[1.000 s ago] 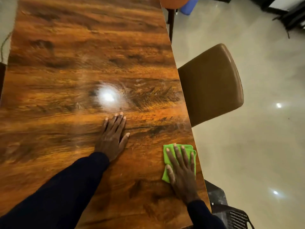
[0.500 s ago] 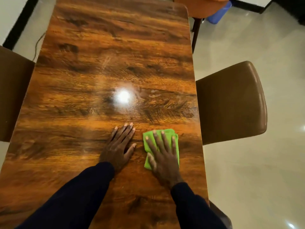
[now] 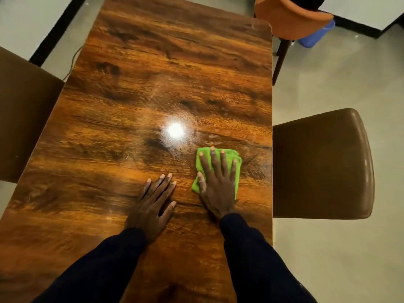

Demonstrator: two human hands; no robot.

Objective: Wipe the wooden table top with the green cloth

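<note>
A glossy wooden table top (image 3: 166,68) fills the middle of the head view, with a bright lamp reflection near its centre. The green cloth (image 3: 232,157) lies folded on the table right of the reflection, short of the right edge. My right hand (image 3: 217,182) presses flat on the cloth with fingers spread, covering most of it. My left hand (image 3: 154,206) rests flat on the bare wood, a little to the left of and nearer than the cloth, holding nothing. Both arms wear dark sleeves.
A brown chair (image 3: 321,165) stands close against the table's right edge, and another brown chair (image 3: 24,119) at the left edge. An orange chair (image 3: 290,18) and a blue bin (image 3: 317,35) are at the far right. Pale floor surrounds the table.
My right hand has slid the cloth from the near right edge leftwards, then away from me. The left hand has stayed planted. The camera has tilted to show more of the table.
</note>
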